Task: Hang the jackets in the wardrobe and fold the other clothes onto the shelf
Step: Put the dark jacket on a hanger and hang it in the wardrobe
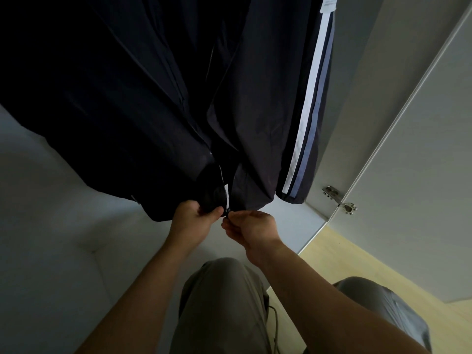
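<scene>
The dark jacket (153, 98) hangs in front of me inside the wardrobe, filling most of what I see and hiding everything behind it. My left hand (195, 218) is closed on the jacket's bottom hem, just left of the zip (225, 190), with the thumb pressed over the cloth. My right hand (251, 228) sits just right of that, its fingertips pinched together at the very foot of the zip, on what seems to be the slider; it is too small and dark for me to be sure. The two hands almost touch. Right of the jacket hangs another dark garment (310, 111) with a white and a blue-grey stripe running down it; a white label (329, 3) at its top carries print too blurred to read. Further right stands the open wardrobe door (408, 149), with a metal hinge (339, 200) near its lower edge. Below the jacket lies the pale wardrobe floor (51, 238), and my knees (224, 302) in grey trousers crowd in beneath my hands, over light wood flooring (332, 256).
</scene>
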Demonstrator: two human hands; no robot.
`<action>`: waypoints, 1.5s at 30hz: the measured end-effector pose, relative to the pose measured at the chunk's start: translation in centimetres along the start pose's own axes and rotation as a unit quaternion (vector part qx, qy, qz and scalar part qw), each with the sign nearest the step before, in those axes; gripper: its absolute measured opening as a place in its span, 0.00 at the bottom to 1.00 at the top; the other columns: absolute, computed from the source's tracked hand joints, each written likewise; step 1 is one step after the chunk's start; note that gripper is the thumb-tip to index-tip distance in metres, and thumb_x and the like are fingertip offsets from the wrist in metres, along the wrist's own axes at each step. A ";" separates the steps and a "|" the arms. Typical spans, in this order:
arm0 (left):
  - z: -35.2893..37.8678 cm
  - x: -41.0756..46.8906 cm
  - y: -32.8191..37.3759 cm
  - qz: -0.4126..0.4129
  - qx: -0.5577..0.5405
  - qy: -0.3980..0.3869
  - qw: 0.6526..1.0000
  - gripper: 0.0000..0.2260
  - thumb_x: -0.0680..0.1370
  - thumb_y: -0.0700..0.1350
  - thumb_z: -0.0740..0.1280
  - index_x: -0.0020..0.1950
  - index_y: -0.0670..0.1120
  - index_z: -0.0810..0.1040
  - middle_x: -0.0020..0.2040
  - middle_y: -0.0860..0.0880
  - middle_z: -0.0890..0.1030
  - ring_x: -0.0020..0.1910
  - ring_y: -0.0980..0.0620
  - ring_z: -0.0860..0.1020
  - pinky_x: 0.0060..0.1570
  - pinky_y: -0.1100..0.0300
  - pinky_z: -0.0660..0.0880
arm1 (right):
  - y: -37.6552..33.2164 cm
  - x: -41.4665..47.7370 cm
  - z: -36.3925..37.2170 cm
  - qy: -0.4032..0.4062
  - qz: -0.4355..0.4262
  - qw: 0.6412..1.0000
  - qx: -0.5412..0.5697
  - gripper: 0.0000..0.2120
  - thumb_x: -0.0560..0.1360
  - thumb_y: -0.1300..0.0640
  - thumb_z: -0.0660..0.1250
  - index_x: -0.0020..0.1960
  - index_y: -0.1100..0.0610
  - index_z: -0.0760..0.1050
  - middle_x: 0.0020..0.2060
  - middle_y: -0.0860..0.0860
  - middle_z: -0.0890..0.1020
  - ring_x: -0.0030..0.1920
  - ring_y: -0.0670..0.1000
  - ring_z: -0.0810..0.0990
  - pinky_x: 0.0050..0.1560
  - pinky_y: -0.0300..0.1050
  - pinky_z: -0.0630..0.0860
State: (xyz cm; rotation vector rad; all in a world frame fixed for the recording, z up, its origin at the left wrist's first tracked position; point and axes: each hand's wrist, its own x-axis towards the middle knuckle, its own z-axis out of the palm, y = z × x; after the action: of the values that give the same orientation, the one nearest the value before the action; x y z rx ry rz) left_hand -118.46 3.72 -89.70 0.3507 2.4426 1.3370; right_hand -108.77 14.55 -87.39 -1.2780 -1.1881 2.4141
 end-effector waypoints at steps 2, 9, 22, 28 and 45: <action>-0.2 0.0 0.2 0.024 -0.006 -0.009 1.000 0.12 0.74 0.51 0.76 0.38 0.43 0.83 0.33 0.45 0.83 0.31 0.54 0.81 0.32 0.61 0.74 | 0.0 0.2 0.0 0.004 -0.012 1.000 -0.015 0.03 0.77 0.68 0.70 0.49 0.68 0.80 0.37 0.60 0.85 0.34 0.53 0.84 0.35 0.41 0.82; 0.1 0.2 0.5 0.016 0.056 -0.013 0.998 0.11 0.75 0.49 0.75 0.39 0.44 0.80 0.32 0.53 0.82 0.33 0.58 0.82 0.34 0.64 0.72 | 0.2 0.9 -0.1 0.016 -0.016 1.000 -0.018 0.04 0.76 0.69 0.71 0.43 0.64 0.80 0.30 0.57 0.84 0.33 0.53 0.83 0.36 0.42 0.82; -0.3 0.9 -3.5 -0.058 -0.094 -0.097 0.989 0.02 0.77 0.40 0.73 0.44 0.44 0.83 0.42 0.46 0.87 0.41 0.55 0.86 0.42 0.64 0.80 | 1.9 2.5 -1.7 -0.095 -0.378 0.734 -0.556 0.09 0.80 0.58 0.69 0.60 0.57 0.80 0.47 0.52 0.84 0.44 0.49 0.81 0.48 0.44 0.79; -1.4 1.2 -4.2 -0.046 -0.132 -0.140 0.980 0.03 0.80 0.40 0.69 0.50 0.43 0.83 0.45 0.45 0.87 0.44 0.50 0.87 0.41 0.63 0.81 | 1.7 3.4 -1.2 -0.122 -0.421 0.633 -0.638 0.12 0.81 0.60 0.64 0.62 0.54 0.81 0.55 0.52 0.81 0.55 0.52 0.79 0.57 0.47 0.77; -1.6 2.0 -7.1 0.016 0.005 -0.071 0.997 0.30 0.67 0.44 0.83 0.66 0.47 0.78 0.57 0.54 0.82 0.58 0.54 0.80 0.55 0.60 0.74 | -5.2 3.1 2.7 0.000 -0.494 0.562 -0.664 0.13 0.75 0.66 0.66 0.58 0.59 0.77 0.51 0.58 0.80 0.48 0.62 0.80 0.40 0.48 0.70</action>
State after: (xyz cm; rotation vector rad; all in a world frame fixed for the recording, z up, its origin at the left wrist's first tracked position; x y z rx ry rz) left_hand -121.27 -0.50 -95.28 0.4720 2.3352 1.2679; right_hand -113.82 18.01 -84.79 -0.2796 -2.7722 0.4266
